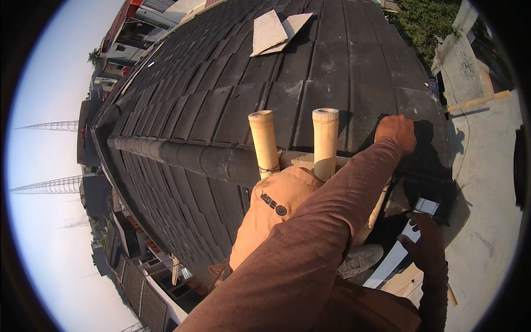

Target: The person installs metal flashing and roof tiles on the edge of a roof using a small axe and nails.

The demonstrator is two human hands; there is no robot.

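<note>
My left arm, in a brown sleeve, reaches across to the right, over the dark roof tiles. My left hand is closed in a fist against the tiles near the roof's right edge; whatever its fingers hold, if anything, is hidden. Lower down, in shadow, my right hand has its fingers curved and apart, with nothing visible in them. It is beside a long white strip. Two bamboo poles stand up at the tiles, left of my left hand. Tan cloth with a dark print covers their lower part.
Two pale flat pieces lie on the upper roof. A rounded ridge runs left from the poles. A grey shoe shows below my arm. At the right are a pale concrete surface and a wooden strip; houses lie far below left.
</note>
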